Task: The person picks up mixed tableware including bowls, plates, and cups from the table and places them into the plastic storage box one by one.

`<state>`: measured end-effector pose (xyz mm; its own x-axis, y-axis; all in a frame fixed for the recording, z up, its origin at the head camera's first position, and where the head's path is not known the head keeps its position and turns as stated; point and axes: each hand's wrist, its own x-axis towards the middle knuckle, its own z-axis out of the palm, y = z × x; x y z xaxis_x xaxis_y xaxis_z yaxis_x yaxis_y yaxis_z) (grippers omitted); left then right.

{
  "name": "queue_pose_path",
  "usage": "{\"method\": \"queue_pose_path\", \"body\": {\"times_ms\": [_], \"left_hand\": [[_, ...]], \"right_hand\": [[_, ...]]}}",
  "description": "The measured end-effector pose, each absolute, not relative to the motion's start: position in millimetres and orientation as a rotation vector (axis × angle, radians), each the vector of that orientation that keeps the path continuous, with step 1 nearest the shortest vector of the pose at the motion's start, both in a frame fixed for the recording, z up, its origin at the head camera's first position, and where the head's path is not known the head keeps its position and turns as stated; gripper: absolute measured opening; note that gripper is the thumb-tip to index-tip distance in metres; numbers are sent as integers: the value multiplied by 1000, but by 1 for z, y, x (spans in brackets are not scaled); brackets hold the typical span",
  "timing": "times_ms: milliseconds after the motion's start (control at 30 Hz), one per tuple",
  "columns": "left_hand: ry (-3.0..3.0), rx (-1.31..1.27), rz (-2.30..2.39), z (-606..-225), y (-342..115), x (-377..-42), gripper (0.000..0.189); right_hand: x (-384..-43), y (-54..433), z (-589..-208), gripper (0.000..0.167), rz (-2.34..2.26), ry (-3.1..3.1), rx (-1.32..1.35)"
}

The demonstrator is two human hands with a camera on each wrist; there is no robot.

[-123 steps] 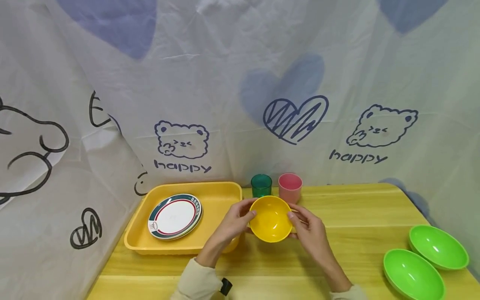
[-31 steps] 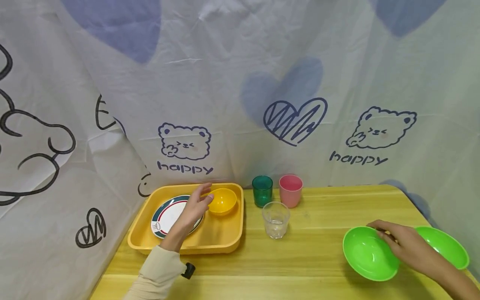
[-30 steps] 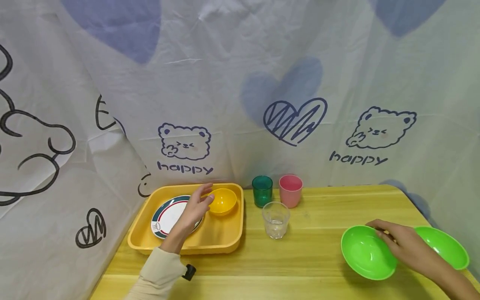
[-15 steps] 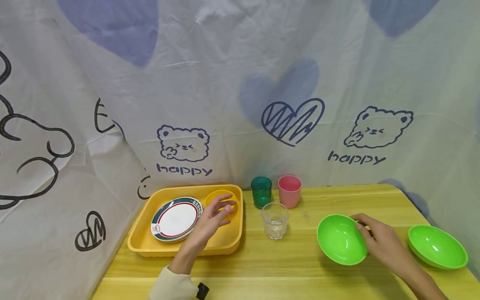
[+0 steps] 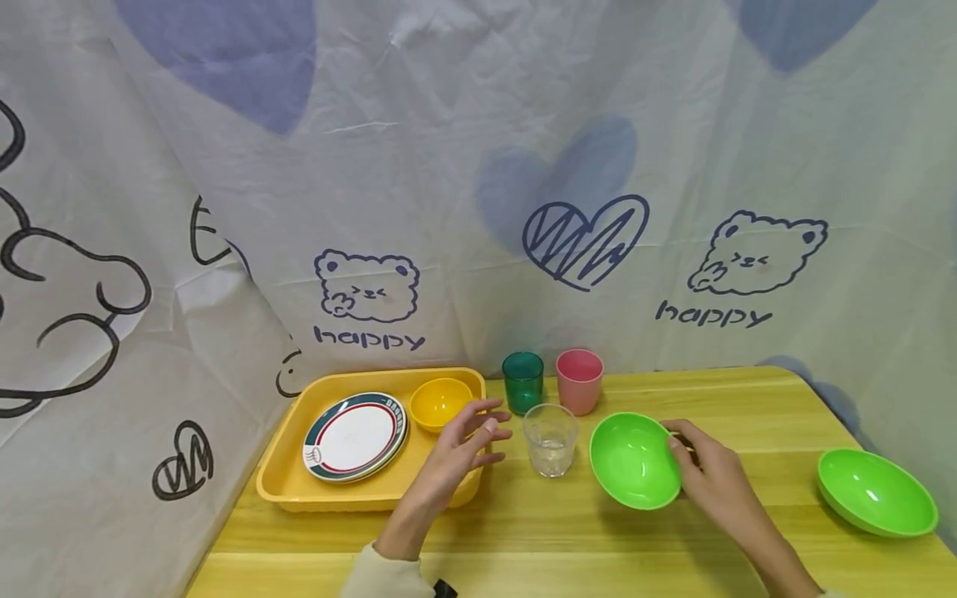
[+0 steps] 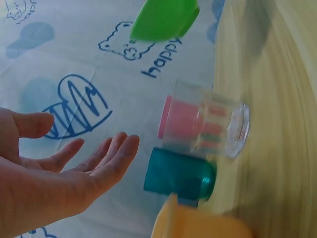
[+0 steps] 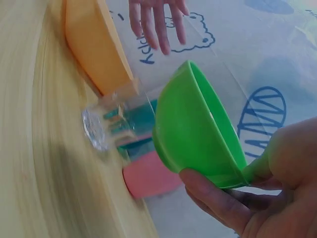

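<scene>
A green bowl (image 5: 635, 461) hangs tilted above the table, its right rim pinched between the thumb and fingers of my right hand (image 5: 710, 469). In the right wrist view the bowl (image 7: 193, 124) shows from the side, fingers under its wall. My left hand (image 5: 452, 453) is in the air by the right wall of the yellow tray (image 5: 299, 492), fingers spread and holding nothing. Between the hands a clear cup (image 5: 551, 444) stands on the table. Inside the tray sit a yellow bowl (image 5: 439, 404) and a stack of plates (image 5: 354, 436) with dark green rims.
Behind the clear cup stand a green cup (image 5: 522, 382) and a pink cup (image 5: 579, 382), close to the cloth backdrop (image 5: 478, 166). A second green bowl (image 5: 876, 492) rests at the right end of the wooden table (image 5: 523, 531).
The yellow bowl went from both hands into the tray. My right hand picked up one green bowl and carried it left. My left hand moved right from the yellow bowl past the tray's edge.
</scene>
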<state>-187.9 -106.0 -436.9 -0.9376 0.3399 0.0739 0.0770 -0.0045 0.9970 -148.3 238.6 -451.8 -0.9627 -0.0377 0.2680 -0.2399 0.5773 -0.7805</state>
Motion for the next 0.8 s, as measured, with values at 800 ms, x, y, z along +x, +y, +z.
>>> {"method": "queue_pose_path", "body": {"times_ms": [800], "left_hand": [[1785, 474, 2133, -446, -64, -181, 48]], "right_hand": [[-158, 170, -441, 31, 1759, -2347, 201]]}}
